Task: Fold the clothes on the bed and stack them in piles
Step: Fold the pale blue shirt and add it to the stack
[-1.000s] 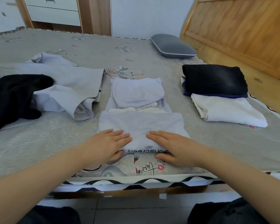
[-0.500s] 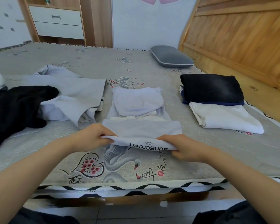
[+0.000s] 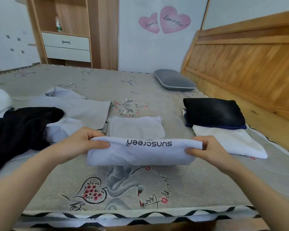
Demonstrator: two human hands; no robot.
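A second ago both hands pressed flat on the shirt; now its near edge is raised off the bed [image 3: 40, 189] and turning forward. The left hand [image 3: 77, 144] and right hand [image 3: 208, 150] each pinch an end of the shirt [image 3: 140, 152], thumbs clamped on the cloth. Best to carry both ends over level, so the fold lands square on the far half. Beyond lie one folded white garment [image 3: 230, 142], one folded black garment [image 3: 213, 112], one loose black garment [image 3: 23, 127] and one pillow [image 3: 173, 80].
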